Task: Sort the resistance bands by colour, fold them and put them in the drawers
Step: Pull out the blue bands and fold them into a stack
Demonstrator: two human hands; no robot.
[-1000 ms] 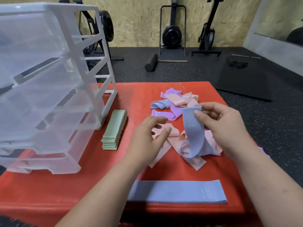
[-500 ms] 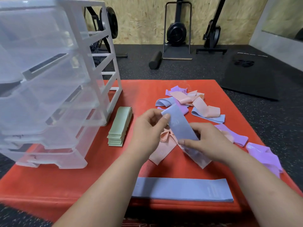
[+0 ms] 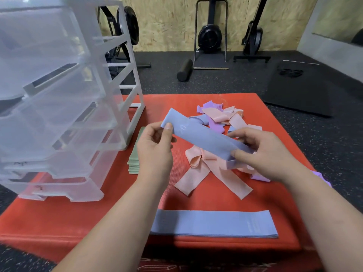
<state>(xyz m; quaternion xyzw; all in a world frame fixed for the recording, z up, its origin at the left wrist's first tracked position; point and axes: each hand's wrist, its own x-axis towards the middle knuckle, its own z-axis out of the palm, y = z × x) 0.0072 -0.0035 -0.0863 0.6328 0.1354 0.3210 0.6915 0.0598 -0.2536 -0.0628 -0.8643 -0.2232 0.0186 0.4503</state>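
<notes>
A blue resistance band (image 3: 202, 137) is stretched out flat above the red mat between both hands. My left hand (image 3: 155, 148) pinches its far left end, and my right hand (image 3: 263, 154) pinches its near right end. A flat stack of blue bands (image 3: 214, 223) lies at the mat's near edge. Folded green bands (image 3: 135, 160) are stacked beside the clear plastic drawer unit (image 3: 59, 99) on the left, partly hidden by my left hand. Loose peach bands (image 3: 198, 169) lie under my hands. A mixed heap of purple, peach and blue bands (image 3: 218, 116) sits farther back.
The red mat (image 3: 78, 218) covers a low platform on dark gym flooring. More purple bands (image 3: 320, 176) lie at its right edge. A black foam roller (image 3: 184, 70), exercise machines and a black floor mat (image 3: 298, 89) stand behind.
The right hand lifted the blue band off the heap; the left hand took its other end. The two hands have drawn apart, so the band now lies straight between them.
</notes>
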